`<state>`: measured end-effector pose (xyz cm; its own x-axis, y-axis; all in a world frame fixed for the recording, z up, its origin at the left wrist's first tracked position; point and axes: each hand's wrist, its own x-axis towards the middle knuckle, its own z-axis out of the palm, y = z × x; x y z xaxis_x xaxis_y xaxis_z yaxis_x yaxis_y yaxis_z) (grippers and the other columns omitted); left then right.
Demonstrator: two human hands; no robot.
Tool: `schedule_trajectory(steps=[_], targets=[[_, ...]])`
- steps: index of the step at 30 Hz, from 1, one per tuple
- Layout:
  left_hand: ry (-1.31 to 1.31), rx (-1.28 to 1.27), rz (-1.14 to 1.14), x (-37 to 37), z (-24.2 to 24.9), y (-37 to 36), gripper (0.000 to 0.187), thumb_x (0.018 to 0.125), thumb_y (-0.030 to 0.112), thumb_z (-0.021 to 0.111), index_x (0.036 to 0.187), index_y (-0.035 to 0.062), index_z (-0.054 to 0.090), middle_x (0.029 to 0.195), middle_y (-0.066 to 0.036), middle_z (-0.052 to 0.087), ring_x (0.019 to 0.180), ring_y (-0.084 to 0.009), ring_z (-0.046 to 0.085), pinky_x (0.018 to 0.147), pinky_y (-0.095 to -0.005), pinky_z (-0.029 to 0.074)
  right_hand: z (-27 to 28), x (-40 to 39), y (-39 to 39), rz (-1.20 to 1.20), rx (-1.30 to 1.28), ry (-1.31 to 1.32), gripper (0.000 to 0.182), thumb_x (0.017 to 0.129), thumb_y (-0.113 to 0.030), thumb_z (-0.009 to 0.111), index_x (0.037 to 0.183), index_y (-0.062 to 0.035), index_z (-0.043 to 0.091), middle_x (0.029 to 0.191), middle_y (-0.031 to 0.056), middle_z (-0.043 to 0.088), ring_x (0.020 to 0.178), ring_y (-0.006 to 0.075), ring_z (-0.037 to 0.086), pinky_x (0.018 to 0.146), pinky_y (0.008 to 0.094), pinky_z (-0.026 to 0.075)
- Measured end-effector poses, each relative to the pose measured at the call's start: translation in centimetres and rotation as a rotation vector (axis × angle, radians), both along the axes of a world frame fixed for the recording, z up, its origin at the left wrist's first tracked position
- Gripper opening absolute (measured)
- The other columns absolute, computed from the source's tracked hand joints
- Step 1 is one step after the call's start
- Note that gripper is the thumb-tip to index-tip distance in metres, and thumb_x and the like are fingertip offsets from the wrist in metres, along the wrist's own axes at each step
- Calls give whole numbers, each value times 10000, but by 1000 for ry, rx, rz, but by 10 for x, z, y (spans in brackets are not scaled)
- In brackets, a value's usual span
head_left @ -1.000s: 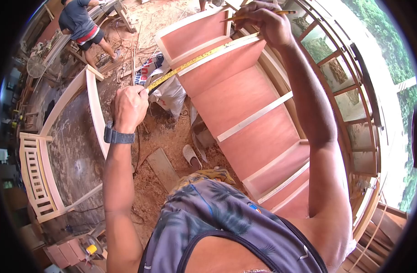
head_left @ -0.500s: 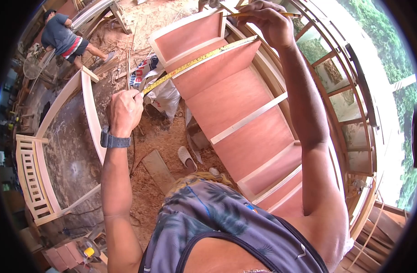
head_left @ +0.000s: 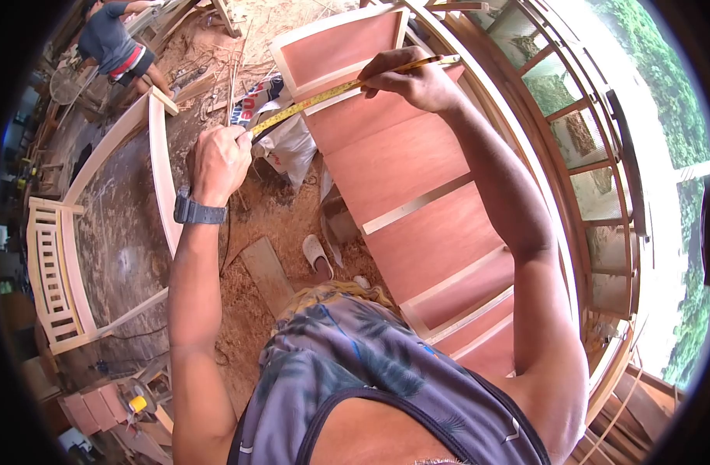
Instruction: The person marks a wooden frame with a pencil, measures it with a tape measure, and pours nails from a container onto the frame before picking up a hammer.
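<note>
My left hand (head_left: pixel 219 164), with a dark watch on its wrist, is closed at the near end of a yellow tape measure (head_left: pixel 304 104). The tape's case is hidden in the fist. The blade stretches right across a pale edge of a wooden cabinet frame (head_left: pixel 401 205) with reddish panels. A thin yellow pencil (head_left: pixel 431 60) is pinched in my right hand (head_left: pixel 409 80), its tip close to the blade over that edge. The far end of the tape is hidden behind my right hand.
A curved pale wooden frame (head_left: pixel 163 170) with a slatted end stands on the left. Beyond it a person (head_left: pixel 115 43) bends at work. A printed sack (head_left: pixel 289 151) and a board (head_left: pixel 267 271) lie on the sawdust floor. Windows (head_left: pixel 572 132) line the right side.
My right hand has come down and left, bringing the pencil from beyond the frame's far edge to the tape. My left hand has shifted slightly up. The person beyond has changed posture.
</note>
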<state>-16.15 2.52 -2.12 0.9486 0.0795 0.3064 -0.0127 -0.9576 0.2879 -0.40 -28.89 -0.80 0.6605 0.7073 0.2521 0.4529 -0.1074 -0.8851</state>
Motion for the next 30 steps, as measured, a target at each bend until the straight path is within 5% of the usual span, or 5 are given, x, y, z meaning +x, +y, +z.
schedule_trajectory(steps=[30], targets=[[-74, -8, -59, 2, -12, 6, 210, 908, 127, 614, 765, -17, 670, 746, -237, 641, 743, -430, 620, 705, -503, 492, -33, 23, 8, 74, -69, -218, 244, 942, -95, 540, 1018, 25, 738, 986, 115, 763, 932, 189, 759, 877, 309, 590]])
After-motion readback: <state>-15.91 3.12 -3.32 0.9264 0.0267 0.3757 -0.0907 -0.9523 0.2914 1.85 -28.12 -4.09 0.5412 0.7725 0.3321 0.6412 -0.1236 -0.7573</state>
